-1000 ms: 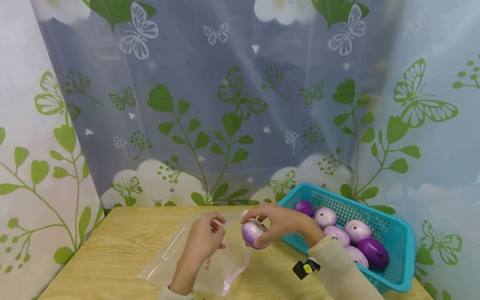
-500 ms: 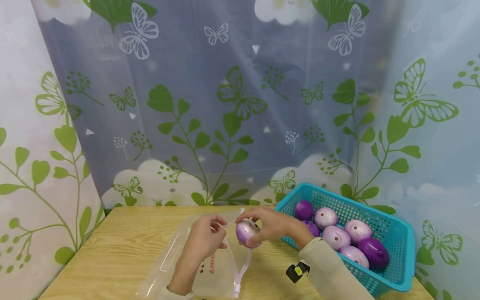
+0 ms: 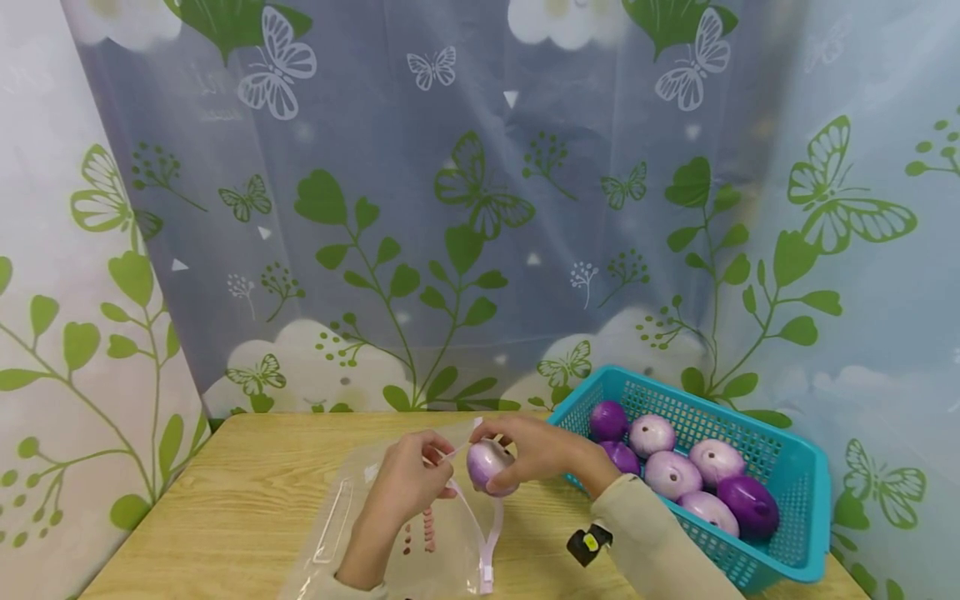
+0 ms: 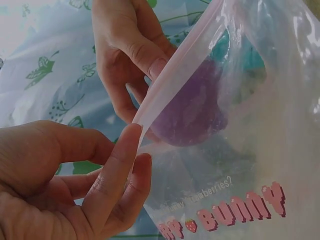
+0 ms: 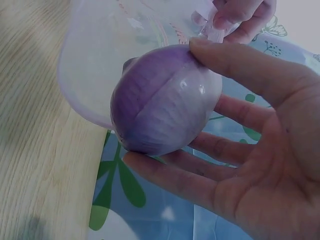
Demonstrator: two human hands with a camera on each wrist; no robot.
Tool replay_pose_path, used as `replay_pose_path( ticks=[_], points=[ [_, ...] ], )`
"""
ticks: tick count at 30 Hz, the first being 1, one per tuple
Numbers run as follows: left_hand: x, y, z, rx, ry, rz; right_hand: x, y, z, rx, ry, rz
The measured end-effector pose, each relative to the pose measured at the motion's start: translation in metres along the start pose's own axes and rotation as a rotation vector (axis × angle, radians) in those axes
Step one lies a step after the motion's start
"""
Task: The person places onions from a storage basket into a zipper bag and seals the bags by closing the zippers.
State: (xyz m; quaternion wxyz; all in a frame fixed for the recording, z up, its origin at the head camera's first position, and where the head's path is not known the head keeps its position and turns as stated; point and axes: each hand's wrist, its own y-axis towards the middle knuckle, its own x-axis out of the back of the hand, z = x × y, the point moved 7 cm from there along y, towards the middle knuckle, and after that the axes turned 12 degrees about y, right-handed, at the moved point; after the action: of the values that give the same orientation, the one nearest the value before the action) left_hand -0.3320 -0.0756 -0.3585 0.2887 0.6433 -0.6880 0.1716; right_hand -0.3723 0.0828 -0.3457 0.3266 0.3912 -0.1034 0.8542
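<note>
My left hand pinches the edge of a clear slider zip bag, which has a pale pink zip strip and red printed lettering. Between thumb and fingertips, my right hand grips a purple-and-white onion right at the bag's parted mouth. Seen from the left wrist, the onion shows through the bag's film, just past the pink edge. The right wrist view has the whole near side of the onion in front of the bag, with fingers spread around it.
A turquoise perforated basket stands on the right of the wooden table, holding several pale and dark purple onions. A butterfly-and-leaf printed curtain hangs behind the table. The bag's slider lies toward the front.
My right hand has carried the onion a little left, toward my left hand. The bag's slider end has swung right, and more red print shows. Another onion in the basket is now uncovered.
</note>
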Motion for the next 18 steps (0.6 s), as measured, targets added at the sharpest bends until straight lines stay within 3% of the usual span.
replay_pose_path(
  ticks=[7, 18],
  points=[
    [0.0003, -0.0003, -0.0001, 0.004, -0.021, -0.007, -0.0039, 0.0016, 0.0025, 0.007, 0.016, 0.026],
    [0.0046, -0.0016, -0.0016, -0.012, -0.024, -0.034, -0.0082, 0.0019, -0.0017, -0.061, 0.033, 0.054]
  ],
)
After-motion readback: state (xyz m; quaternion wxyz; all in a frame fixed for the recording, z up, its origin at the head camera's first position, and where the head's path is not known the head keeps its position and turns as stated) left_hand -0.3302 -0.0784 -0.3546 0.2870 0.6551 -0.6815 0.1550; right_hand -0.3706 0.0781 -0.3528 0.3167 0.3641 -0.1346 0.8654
